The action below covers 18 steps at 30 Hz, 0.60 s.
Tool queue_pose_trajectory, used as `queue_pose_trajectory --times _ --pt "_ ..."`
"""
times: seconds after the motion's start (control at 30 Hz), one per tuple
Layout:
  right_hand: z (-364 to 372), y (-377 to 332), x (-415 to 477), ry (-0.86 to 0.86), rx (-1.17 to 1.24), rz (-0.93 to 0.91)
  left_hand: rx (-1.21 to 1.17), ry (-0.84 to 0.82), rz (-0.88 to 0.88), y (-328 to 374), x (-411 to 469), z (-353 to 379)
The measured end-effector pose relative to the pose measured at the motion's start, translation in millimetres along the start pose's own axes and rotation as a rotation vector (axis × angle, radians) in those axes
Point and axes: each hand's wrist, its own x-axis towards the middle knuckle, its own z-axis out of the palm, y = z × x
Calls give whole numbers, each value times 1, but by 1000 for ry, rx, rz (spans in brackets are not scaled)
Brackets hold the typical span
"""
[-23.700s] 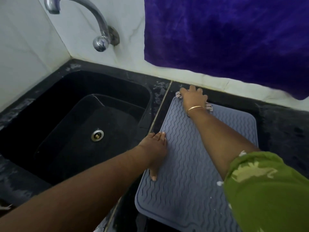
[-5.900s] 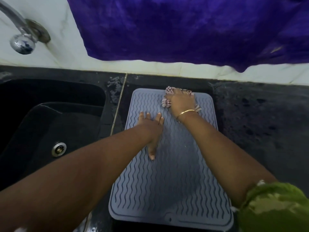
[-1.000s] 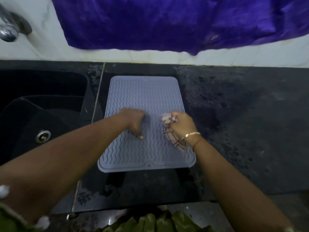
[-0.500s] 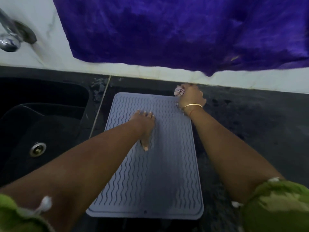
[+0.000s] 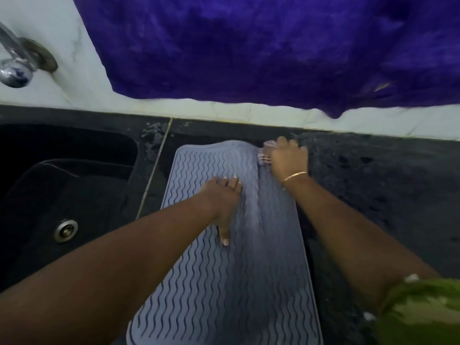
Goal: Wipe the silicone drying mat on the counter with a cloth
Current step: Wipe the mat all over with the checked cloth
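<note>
Under both hands, on the dark bench [image 5: 388, 185], lies the grey silicone drying mat [image 5: 239, 290], its wavy ribs running away from the person. The left hand [image 5: 221, 195] lies flat on the mat's middle, fingers straight and close together, thumb stretched back toward the person, holding nothing. Beyond it and to its right, the right hand [image 5: 287, 159] sits at the mat's far right corner, fingers curled down over a bunched checked cloth [image 5: 264, 155] (only a blurred pale edge shows at the left of the knuckles), pressing it onto the mat's rim where it meets the bench. A thin gold bangle [image 5: 295, 176] circles that wrist, and a green patterned sleeve [image 5: 423, 312] shows at the near end of that arm. Left of the left hand is a black sink [image 5: 82, 150] with a metal drain [image 5: 66, 230]. Beyond both hands, a deep purple towel [image 5: 249, 46] hangs over the white wall, with a chrome tap [image 5: 17, 68] to its left.
</note>
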Motion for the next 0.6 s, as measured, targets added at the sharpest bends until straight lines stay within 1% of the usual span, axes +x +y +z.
queue_pose_trajectory --times 0.07,0.13,0.2,0.23,0.3,0.37,0.4,0.6 --pt "-6 21 4 -57 -63 73 -30 -9 1 -2 0 1" --pt "-16 23 12 -111 -61 162 -20 -11 3 -1 0 0" --pt "-26 8 17 -69 4 198 23 -16 1 2 0 -2" --pt "-30 -6 16 -25 46 178 39 -18 -6 3 1 -3" --pt "-29 -40 8 41 90 49 59 -39 -28 6 5 -6" --pt "-20 -65 -6 29 65 -93 82 -80 -41 11 7 -11" --pt "-14 -67 -11 2 55 -112 100 -94 -40 14 7 -13" --pt "-3 -20 -10 -84 36 19 159 -79 -25 16 1 -15"
